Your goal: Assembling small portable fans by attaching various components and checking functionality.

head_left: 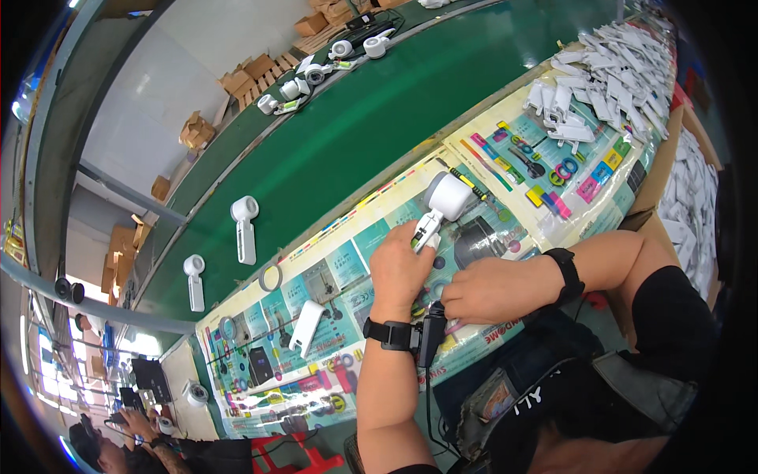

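Observation:
My left hand is closed round the handle of a white handheld fan with a round head. The upper part of the handle shows dark parts inside. Close beside it, my right hand has its fingers curled at the upper end of a black corded tool; its tip is hidden. A loose white handle cover lies on the printed sheet to the left of my left hand. Farther left, a grey ring rests near the sheet's far edge.
Two white fans lie on the green conveyor belt. Several fan parts sit beyond it. White covers pile up at the far right, above a cardboard box of white pieces. Another person works at lower left.

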The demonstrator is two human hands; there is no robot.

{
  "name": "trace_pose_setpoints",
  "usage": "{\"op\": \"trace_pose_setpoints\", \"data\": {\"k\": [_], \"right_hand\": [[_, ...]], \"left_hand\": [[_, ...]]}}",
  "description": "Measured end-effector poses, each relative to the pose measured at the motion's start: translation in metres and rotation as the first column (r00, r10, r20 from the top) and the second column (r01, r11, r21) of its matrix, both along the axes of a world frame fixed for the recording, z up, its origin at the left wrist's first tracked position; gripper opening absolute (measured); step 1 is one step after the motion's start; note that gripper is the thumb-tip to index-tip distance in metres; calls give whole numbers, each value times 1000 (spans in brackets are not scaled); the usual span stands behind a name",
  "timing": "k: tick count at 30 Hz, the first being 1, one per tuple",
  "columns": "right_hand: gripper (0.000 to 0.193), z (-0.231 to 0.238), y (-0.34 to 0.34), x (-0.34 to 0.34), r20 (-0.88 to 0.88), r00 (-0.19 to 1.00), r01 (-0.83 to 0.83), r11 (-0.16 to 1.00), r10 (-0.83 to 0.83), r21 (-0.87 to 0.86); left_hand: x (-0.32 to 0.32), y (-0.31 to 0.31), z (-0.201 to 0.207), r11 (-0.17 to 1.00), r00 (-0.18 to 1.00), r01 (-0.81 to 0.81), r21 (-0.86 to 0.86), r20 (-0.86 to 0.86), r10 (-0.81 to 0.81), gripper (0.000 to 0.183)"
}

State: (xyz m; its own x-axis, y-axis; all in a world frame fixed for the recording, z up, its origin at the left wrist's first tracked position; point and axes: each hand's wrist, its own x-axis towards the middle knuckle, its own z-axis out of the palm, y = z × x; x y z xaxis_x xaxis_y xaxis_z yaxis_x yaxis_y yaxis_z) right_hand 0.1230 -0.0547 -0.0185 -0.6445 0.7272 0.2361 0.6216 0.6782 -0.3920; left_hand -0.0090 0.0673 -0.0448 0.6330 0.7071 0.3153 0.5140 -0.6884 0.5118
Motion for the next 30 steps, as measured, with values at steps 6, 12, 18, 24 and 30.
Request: {"op": "trace_pose_setpoints", "data": {"k": [6,12,18,24,30], "right_hand": [[13,-4,-3,24,-40,997,-65,997,63,-47],[15,26,-6,118,77,834,550,835,-547,-16],[12,25,-16,193,136,362,901,383,-922,205],[16,26,6,155,64,621,783,613,-781,-110],[25,25,59,98,268,653,757,623,-709,-195]], "left_hand": [[-3,-1,0,998,999,-20,-67,-32,18,36],[0,-12,10,996,999,-42,-84,-33,39,37],[-5,-2,1,995,995,-67,-68,70,72,33],[-12,13,-4,971,922,-186,-148,315,225,29],[-12,3,-1,977,974,-211,-39,77,214,33]]}}
